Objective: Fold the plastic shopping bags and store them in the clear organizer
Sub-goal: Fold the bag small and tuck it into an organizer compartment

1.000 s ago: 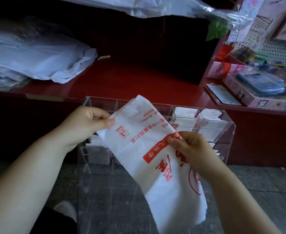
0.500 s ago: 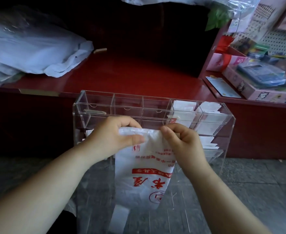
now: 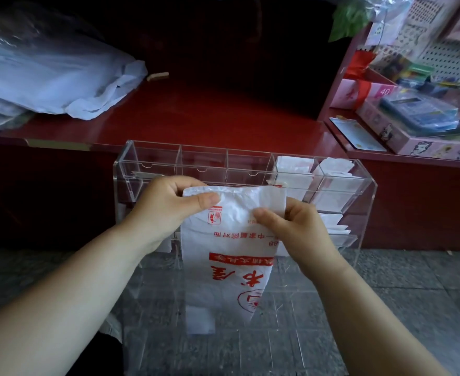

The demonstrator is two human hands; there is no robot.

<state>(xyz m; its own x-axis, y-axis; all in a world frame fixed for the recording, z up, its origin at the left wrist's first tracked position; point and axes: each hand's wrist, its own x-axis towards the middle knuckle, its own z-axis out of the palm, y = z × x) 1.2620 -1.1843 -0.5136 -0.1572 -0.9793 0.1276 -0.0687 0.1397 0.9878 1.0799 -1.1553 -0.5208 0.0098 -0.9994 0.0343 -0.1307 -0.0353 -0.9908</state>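
A white plastic bag [image 3: 231,256] with red print hangs in front of me, folded lengthwise, its print upside down. My left hand [image 3: 169,210] pinches its top left corner between thumb and fingers. My right hand [image 3: 296,232] pinches the top right part a little lower. Behind the bag stands the clear organizer [image 3: 153,164] with a row of top compartments. Folded white bags [image 3: 293,166] fill the two rightmost compartments, and more lie on a lower shelf at the right. The three left compartments look bare.
A pile of loose plastic bags [image 3: 52,77] lies on the red counter [image 3: 209,115] at the back left. Boxes and stationery [image 3: 418,115] crowd the shelf at the right. A small folded white piece [image 3: 200,320] lies below the hanging bag. Grey tiled floor underneath.
The bag has swung from a slant held at two sides to hanging straight down. Both hands came together at its top edge in front of the organizer.
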